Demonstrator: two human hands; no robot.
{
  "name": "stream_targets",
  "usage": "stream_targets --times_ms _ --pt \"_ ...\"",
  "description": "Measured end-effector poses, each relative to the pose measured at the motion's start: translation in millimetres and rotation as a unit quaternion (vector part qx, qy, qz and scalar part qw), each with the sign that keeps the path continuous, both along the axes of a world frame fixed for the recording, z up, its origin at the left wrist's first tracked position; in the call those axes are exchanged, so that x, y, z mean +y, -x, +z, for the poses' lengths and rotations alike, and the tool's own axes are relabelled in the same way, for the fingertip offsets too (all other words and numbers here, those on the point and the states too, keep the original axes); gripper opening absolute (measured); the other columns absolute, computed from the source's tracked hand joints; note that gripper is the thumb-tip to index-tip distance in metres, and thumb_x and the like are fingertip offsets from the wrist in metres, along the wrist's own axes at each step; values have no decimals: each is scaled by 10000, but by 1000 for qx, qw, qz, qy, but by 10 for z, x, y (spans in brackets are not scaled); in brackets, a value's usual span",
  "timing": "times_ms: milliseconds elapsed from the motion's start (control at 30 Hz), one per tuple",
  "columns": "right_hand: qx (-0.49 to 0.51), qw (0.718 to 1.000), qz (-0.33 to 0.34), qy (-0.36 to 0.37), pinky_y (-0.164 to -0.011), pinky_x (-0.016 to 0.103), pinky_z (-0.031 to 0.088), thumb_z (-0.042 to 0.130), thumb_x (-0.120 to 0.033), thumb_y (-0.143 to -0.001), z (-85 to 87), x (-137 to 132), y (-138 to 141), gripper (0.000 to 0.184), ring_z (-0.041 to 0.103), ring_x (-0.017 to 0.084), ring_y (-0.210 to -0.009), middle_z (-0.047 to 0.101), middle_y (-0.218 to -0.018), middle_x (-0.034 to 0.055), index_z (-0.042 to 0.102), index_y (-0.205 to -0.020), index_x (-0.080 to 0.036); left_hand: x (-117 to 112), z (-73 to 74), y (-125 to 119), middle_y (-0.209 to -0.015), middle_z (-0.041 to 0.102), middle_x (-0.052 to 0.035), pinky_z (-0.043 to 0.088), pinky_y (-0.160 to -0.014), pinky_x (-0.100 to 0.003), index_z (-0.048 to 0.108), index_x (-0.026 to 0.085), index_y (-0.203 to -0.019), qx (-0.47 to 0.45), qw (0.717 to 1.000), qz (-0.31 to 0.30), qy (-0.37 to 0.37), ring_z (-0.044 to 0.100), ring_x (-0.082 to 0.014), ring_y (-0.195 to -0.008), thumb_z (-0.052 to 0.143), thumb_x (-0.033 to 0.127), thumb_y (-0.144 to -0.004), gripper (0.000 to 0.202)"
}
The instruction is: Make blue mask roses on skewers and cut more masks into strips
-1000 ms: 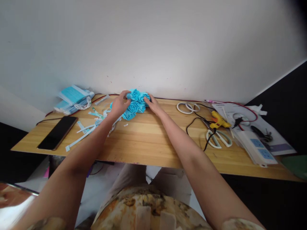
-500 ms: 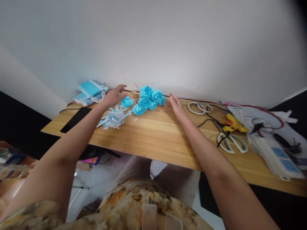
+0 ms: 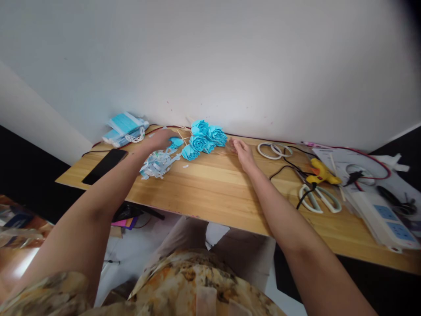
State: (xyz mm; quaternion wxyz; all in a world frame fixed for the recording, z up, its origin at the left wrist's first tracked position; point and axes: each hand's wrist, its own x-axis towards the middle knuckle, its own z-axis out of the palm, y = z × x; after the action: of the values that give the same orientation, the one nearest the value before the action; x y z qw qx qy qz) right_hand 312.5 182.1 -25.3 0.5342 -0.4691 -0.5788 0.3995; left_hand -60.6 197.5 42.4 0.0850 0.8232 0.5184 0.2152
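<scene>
Head view: blue flower bunch [image 3: 199,141], on the table [image 3: 204,188] near the wall [image 3: 213,66]; both our hands have left it, so it lies unheld. Left hand [image 3: 162,138], now at the lone flower [image 3: 176,142]; right hand [image 3: 242,152], just beside the bunch. Either grip: we cannot tell.

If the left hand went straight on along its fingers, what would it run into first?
Probably the single blue flower at the fingertips of the left hand; they may already touch, as depth is unclear. Past it lie pale stems and the bunch of blue flowers.
</scene>
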Motion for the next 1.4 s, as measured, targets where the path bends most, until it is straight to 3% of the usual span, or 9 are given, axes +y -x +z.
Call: stream_targets --times_ms 100,233,400,567,800,967,1133,1267,1400 --pt "4 1000 2 1 -1041 516 554 596 -855 -749 2 -7 10 764 653 313 -1279 708 -1363 132 730 -1166 -229 41 150 59 -1083 792 -67 535 -895 -399 802 296 -1092 52 998 19 20 711 -305 -988 571 161 -641 524" --pt "11 1000 -2 9 -1031 536 559 606 -872 -720 6 -8 30 770 679 324 -1226 738 -1295 143 743 -1107 -221 27 350 158 -1034 788 -75 534 -865 -378 800 257 -1078 -7 998 62 20 700 -280 -934 601 239 -689 437" --pt "8 1000 -2 12 -1031 544 563 603 -882 -718 -1 -4 22 768 687 322 -1206 740 -1298 131 740 -1101 -231 -45 388 145 -899 783 -77 528 -813 -377 799 217 -957 -38 995 86 36 688 -254 -834 607 245 -693 328" --pt "-10 1000 5 10 -1028 562 566 557 -880 -767 -30 22 -3 781 682 334 -1221 720 -1324 153 728 -1163 -228 -165 374 12 -844 765 -78 519 -786 -375 787 206 -892 -44 991 123 18 679 -255 -808 626 208 -705 247" --pt "2 1000 4 12 -998 533 583 595 -874 -739 -26 14 6 753 701 326 -1185 748 -1278 135 739 -1103 -230 -574 529 -389 -740 675 -54 448 -701 -357 715 188 -865 -9 992 125 -29 609 -229 -701 620 236 -758 151" --pt "6 1000 3 13 -996 528 582 603 -870 -733 2 -14 28 728 696 328 -1189 757 -1251 128 740 -1067 -238 -695 375 -608 -743 654 -40 394 -648 -337 660 198 -853 -27 993 113 -10 590 -217 -686 602 256 -793 101" --pt "0 1000 -8 12 -986 536 584 582 -861 -750 11 -20 34 760 685 342 -1203 744 -1259 155 716 -1126 -214 -675 132 -576 -784 672 -45 452 -709 -349 663 198 -898 -22 993 114 -7 606 -230 -734 595 306 -824 148" --pt "-81 991 -37 -104 -1100 548 510 545 -704 -892 131 -91 84 680 633 312 -1288 690 -1362 151 601 -1365 -218 -687 90 -511 -995 719 -98 519 -857 -400 668 171 -1009 -62 996 58 -23 666 -276 -941 626 432 -844 311" --pt "-273 916 5 -294 -1219 576 377 595 -471 -931 390 -249 311 599 514 324 -1420 593 -1502 128 521 -1478 -238 -708 89 -503 -1235 714 -117 536 -958 -420 589 186 -1340 -81 996 21 10 682 -288 -1103 702 488 -825 608"
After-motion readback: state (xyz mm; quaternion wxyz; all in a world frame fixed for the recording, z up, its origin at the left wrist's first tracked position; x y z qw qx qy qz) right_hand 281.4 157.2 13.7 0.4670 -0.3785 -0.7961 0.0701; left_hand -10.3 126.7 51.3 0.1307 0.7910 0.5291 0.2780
